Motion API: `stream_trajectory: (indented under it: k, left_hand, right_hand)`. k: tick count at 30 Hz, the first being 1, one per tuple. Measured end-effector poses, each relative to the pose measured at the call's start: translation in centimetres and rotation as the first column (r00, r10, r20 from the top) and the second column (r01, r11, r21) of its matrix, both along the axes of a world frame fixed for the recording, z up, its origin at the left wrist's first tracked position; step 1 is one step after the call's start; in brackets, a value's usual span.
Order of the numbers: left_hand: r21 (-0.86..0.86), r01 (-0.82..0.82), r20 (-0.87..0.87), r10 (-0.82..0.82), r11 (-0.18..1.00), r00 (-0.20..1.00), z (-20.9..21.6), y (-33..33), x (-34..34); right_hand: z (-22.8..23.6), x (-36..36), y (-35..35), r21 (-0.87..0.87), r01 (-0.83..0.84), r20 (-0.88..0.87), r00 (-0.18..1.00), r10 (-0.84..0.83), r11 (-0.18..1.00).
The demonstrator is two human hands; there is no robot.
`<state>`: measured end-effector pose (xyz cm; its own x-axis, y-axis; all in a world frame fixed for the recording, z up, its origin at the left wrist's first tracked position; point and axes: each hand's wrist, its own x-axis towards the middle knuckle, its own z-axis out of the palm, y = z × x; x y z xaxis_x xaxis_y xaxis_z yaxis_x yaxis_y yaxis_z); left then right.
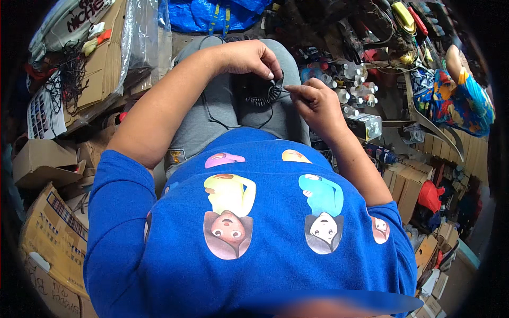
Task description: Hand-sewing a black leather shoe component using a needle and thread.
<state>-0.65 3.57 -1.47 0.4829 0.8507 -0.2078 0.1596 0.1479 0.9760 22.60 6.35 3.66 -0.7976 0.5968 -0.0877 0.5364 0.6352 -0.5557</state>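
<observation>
A black coiled cable lies bunched over my lap, between my grey-trousered thighs. My left hand bends over it from above, thumb and fingers pinched on a black loop at its upper end. From the right, my right hand reaches in with its fingers curled and the index fingertip against the same bundle. What lies under that fingertip is too small to make out. A thin straight stretch of black cord trails from the coil across my lap toward the left thigh.
Several small clear bottles with pale caps stand on the right beyond my knee. Flattened cardboard and boxes crowd the left side. A blue bag lies ahead. Another person's bare limb and colourful clothing show at far right.
</observation>
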Motion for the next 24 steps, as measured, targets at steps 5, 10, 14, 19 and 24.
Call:
stream_trajectory:
  k: [5,10,14,19,24]
  left_hand:
    - [-0.007,0.000,-0.011,0.000,1.000,1.000,0.0,0.0,0.1]
    - [-0.006,0.014,-0.027,-0.015,1.000,1.000,-0.3,0.1,0.1]
    - [-0.022,0.027,-0.012,-0.027,0.999,1.000,-0.5,0.1,0.2]
    - [-0.023,0.031,-0.028,-0.031,0.999,0.999,0.0,0.1,0.3]
    - [0.001,0.027,-0.056,-0.027,1.000,0.998,0.0,0.0,0.5]
  right_hand:
    - [0.7,-0.4,0.5,0.168,-0.126,0.039,0.992,0.121,0.978]
    - [0.1,0.3,0.0,0.323,-0.209,0.009,0.976,0.218,0.923]
    - [-0.7,0.6,-0.8,0.335,-0.172,-0.045,0.979,0.198,0.926]
    - [0.0,-0.1,-0.3,0.338,-0.166,-0.046,0.980,0.192,0.927]
    - [0.6,-0.7,0.8,0.151,-0.194,0.051,0.981,0.188,0.969]
